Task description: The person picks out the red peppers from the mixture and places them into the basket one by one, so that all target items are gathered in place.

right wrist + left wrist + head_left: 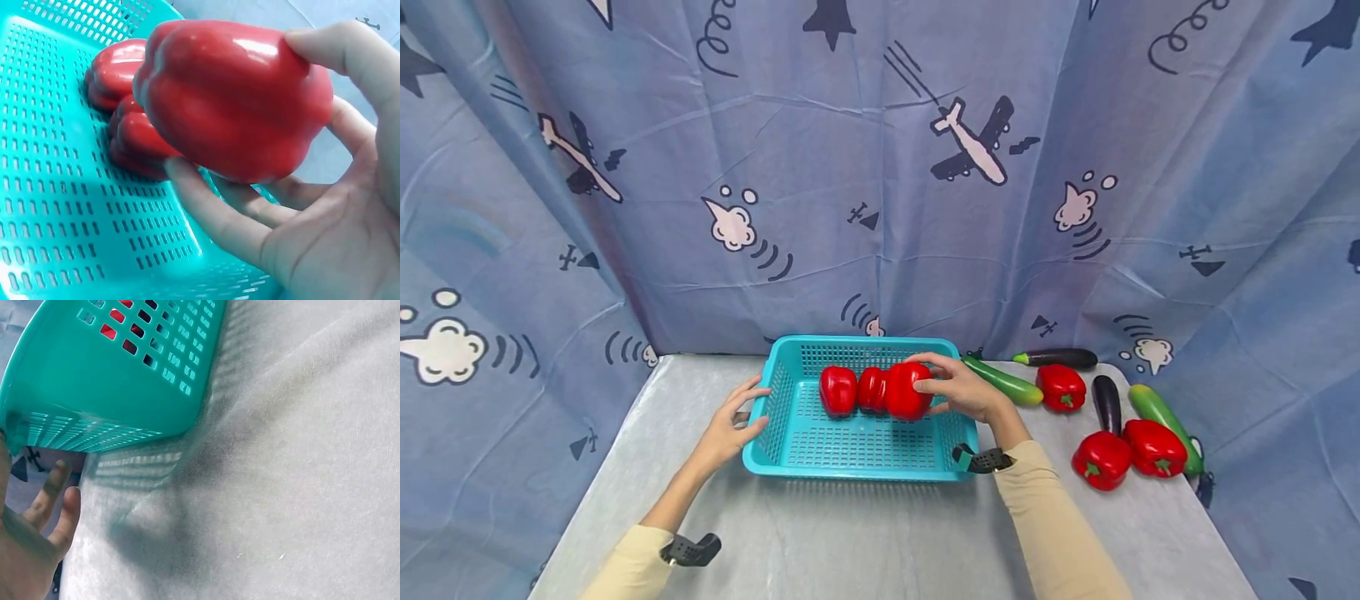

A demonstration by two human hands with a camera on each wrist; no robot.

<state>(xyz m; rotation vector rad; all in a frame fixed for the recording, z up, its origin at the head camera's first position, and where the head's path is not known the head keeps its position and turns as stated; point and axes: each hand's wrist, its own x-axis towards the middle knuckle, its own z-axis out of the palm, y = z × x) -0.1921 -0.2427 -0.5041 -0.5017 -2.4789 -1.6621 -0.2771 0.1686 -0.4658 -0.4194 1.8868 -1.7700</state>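
Observation:
My right hand (964,389) grips a red bell pepper (234,100) over the right half of a turquoise plastic basket (861,475), thumb on one side and fingers curled beneath it. Two more red bell peppers lie inside the basket, one (838,391) left of centre and another (872,389) beside the held one. At the basket's left rim is my left hand (727,427), its fingers spread and relaxed around the outside of the corner. The left wrist view shows the basket's perforated wall (94,381) with part of the left hand (37,537) next to it.
Right of the basket lie a green zucchini (1003,382), a dark eggplant (1060,358), a second eggplant (1107,403) and another zucchini (1163,423). Red bell peppers (1102,460) sit among them. A blue patterned curtain (820,250) hangs behind the grey-white table (820,542).

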